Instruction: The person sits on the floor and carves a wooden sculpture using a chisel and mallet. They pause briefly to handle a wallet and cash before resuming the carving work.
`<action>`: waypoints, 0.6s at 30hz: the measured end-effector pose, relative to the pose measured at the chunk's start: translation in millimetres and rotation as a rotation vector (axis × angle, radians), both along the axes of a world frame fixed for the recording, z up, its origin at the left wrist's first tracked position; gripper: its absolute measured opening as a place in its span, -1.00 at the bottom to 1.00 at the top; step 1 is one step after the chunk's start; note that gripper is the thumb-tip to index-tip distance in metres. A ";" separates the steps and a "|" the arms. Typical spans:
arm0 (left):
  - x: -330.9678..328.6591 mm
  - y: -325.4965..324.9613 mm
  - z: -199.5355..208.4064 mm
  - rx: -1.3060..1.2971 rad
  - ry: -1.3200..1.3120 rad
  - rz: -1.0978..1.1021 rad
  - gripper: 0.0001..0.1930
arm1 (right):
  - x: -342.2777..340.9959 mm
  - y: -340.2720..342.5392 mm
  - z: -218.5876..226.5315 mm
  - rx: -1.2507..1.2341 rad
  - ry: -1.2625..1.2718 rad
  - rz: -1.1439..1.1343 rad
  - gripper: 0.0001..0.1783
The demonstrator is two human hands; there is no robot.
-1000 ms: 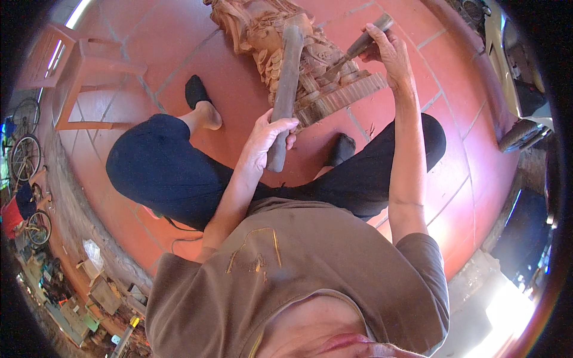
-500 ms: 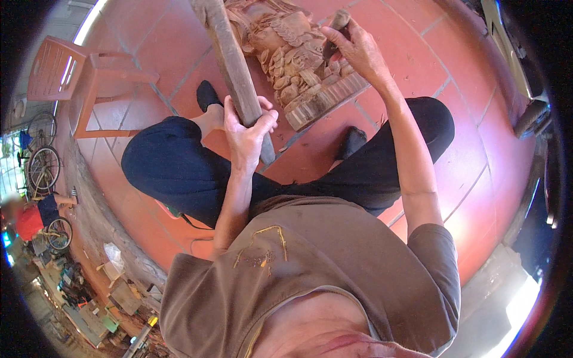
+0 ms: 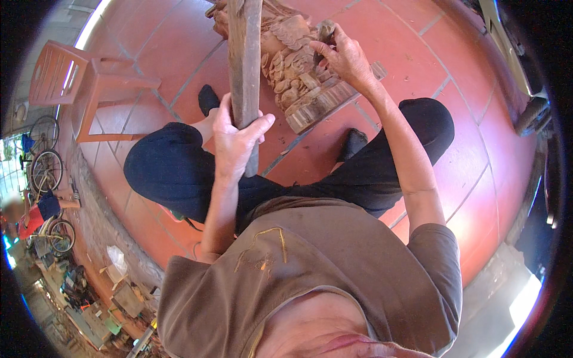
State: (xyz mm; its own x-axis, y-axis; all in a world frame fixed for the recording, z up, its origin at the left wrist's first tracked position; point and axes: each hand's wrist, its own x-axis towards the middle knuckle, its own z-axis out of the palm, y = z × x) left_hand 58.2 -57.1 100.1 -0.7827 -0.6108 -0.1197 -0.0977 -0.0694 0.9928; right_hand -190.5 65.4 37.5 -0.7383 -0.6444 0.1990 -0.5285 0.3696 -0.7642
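In my left hand [image 3: 239, 134] is a long, weathered wooden club [image 3: 245, 65], the fingers wrapped round its lower part. The club points away from me, and its far end leaves the picture. A reddish-brown wood carving [image 3: 295, 77], densely cut in relief with a ridged base edge, lies on the floor ahead. Over its right part, my right hand [image 3: 346, 59] is closed round a short tool with a worn, knobbed wooden end [image 3: 325, 30], apparently a chisel. The tool's working tip is hidden. The club covers part of the carving's left side.
My bent legs in dark trousers [image 3: 173, 158] lie either side, with dark-socked feet [image 3: 353, 143] near the carving. A brown plastic chair [image 3: 113, 77] stands at the left on red tiles [image 3: 453, 155]. Bicycles [image 3: 46, 170], a person in red and clutter are farther left.
The club has swung rightward at its far end, from slanting left to nearly straight ahead. My left hand has shifted slightly left and nearer. My right hand and its tool have moved a little left.
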 end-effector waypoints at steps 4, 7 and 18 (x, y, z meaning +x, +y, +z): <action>6.1 -18.7 38.9 -0.076 -0.028 -0.102 -0.56 | 0.0 -0.2 -2.1 -0.004 -0.034 0.007 -0.55; 3.1 -34.8 71.5 -0.158 -0.082 -0.171 -0.54 | 2.2 1.2 0.1 -0.035 -0.051 0.000 -0.50; -54.1 -75.1 120.8 -0.526 -0.034 -0.482 -0.55 | 18.5 13.3 -12.6 -0.060 0.004 -0.079 -0.54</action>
